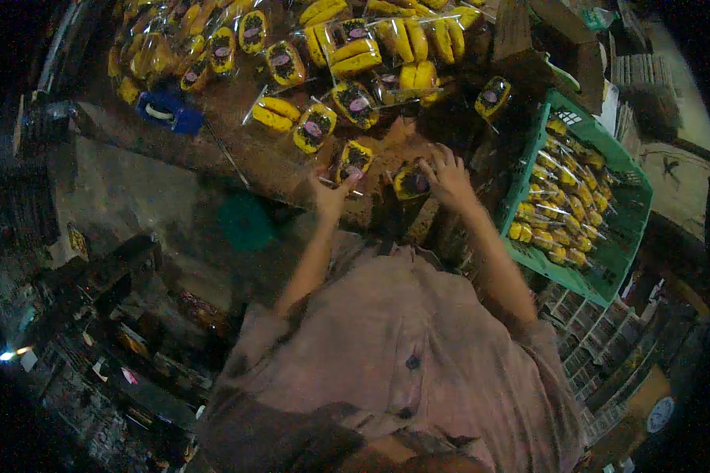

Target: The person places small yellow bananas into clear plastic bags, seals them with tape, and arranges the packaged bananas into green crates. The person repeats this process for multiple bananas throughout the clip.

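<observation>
My left hand (329,195) grips the near end of a yellow bread roll in clear wrap (355,158), with the thumb over its dark label. To the right, my right hand (452,180) has its thumb and fingers on another wrapped roll (409,181), which lies tilted near the table's front edge. Just beyond are more wrapped rolls, among them a labelled one (315,128) and a pair of rolls with no label showing (276,113). A single wrapped roll (492,98) lies apart, further right.
A green plastic crate (627,217) at the right holds many wrapped rolls. Loose packs heap across the far side of the brown table (280,175). A blue object with a pale roll, perhaps a tape dispenser (183,118), sits at the left edge. Cardboard boxes (564,51) stand behind the crate.
</observation>
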Demonstrator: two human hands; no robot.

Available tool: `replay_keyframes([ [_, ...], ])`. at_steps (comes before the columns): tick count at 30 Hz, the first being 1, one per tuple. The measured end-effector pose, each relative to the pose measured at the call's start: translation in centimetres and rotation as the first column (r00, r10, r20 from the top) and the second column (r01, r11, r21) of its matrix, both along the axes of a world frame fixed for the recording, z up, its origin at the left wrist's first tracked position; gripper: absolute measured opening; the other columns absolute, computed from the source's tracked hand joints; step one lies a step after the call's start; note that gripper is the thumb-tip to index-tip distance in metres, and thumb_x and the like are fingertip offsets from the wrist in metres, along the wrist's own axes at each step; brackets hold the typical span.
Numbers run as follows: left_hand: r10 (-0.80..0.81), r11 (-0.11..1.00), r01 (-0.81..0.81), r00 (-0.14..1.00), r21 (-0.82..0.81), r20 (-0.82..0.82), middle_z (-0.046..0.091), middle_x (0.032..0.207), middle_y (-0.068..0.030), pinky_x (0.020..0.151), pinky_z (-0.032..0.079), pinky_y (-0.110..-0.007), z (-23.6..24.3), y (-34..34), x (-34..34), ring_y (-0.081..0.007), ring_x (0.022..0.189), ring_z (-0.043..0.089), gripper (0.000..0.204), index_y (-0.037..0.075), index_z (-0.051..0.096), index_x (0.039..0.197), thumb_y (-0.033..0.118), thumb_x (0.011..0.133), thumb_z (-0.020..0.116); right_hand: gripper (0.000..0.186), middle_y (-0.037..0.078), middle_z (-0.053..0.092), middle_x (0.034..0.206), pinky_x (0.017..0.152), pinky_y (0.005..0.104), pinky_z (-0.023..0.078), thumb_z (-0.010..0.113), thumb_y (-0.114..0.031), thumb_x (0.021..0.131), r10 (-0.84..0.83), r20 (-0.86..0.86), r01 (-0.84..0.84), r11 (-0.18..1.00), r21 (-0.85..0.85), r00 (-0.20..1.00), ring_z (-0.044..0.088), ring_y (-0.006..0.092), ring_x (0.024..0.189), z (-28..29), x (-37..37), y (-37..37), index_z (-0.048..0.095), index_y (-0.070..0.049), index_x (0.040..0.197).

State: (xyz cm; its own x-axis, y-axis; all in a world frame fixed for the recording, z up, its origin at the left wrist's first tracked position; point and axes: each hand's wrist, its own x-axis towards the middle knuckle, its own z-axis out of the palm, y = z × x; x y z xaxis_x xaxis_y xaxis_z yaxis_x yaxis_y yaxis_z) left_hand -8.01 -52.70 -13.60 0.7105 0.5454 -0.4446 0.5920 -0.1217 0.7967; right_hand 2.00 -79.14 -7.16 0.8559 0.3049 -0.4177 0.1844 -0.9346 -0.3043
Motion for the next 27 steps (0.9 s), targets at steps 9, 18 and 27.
replay_keyframes([
  [9, -0.301, 0.913, 0.281, 0.953, 0.296, 0.025, 0.052, 0.131, -0.0194, 0.1, 0.049, -0.045, 1.8, 2.6, 1.1, -0.0354, 0.119, 0.056, 0.074, 0.003, 0.052, 0.134, 0.033, 0.077, 0.089, 0.073, 0.012, 0.044, 0.148, 0.105, 0.0639, 0.04, 0.077, -0.043, 0.084, 0.323, -0.13, -0.348, 0.882, -0.317, 0.938, 0.045, 0.0383, 0.134, 1.7, 1.0, -1.5, 0.046, -0.009, 0.142],
  [18, -0.442, 0.566, 0.225, 0.895, 0.793, 0.062, 0.042, 0.149, -0.0182, 0.11, 0.04, -0.054, 4.3, 7.2, 8.0, -0.0431, 0.136, 0.042, 0.063, 0.013, 0.048, 0.146, 0.037, 0.093, 0.07, 0.066, 0.019, 0.05, 0.143, 0.109, 0.0579, 0.04, 0.071, -0.035, 0.092, 0.37, 0.392, -0.46, 0.873, 0.164, 0.842, 0.049, 0.0397, 0.131, -1.6, 10.8, 12.2, 0.045, -0.004, 0.145],
  [27, -0.142, 0.808, 0.105, 0.99, 0.58, 0.02, 0.043, 0.147, -0.0237, 0.109, 0.04, -0.055, 3.1, 9.6, 6.3, -0.0446, 0.136, 0.042, 0.081, 0.009, 0.041, 0.151, 0.047, 0.088, 0.075, 0.079, 0.022, 0.048, 0.142, 0.108, 0.0655, 0.035, 0.072, -0.036, 0.09, 0.237, 0.305, -0.23, 0.971, -0.059, 0.923, 0.043, 0.0389, 0.136, -1.8, 10.1, 17.9, 0.034, -0.008, 0.153],
])
